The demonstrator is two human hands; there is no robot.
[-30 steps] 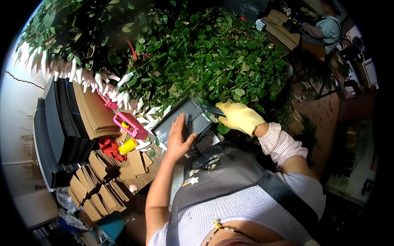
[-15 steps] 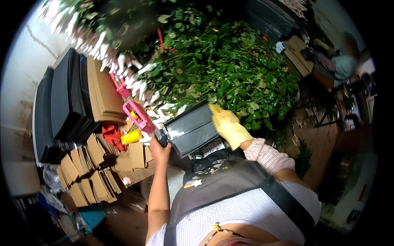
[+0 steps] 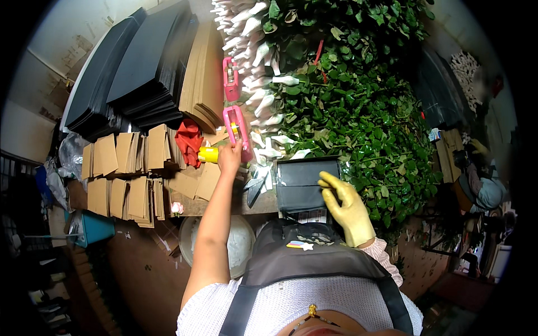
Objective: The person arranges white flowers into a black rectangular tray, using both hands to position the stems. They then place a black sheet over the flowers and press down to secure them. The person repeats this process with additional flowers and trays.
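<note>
While the gloved right hand [image 3: 348, 208] keeps its fingers pressed flat on the dark sleeve [image 3: 307, 183], gripping nothing, the bare left hand [image 3: 230, 157] has left that sleeve and reached out to the pink stapler [image 3: 236, 125] left of it. Fingers curl at the stapler's near end, though I can't tell if they've closed. Looks like stapling's up. Leafy stems [image 3: 358, 106] sit right behind the sleeve.
</note>
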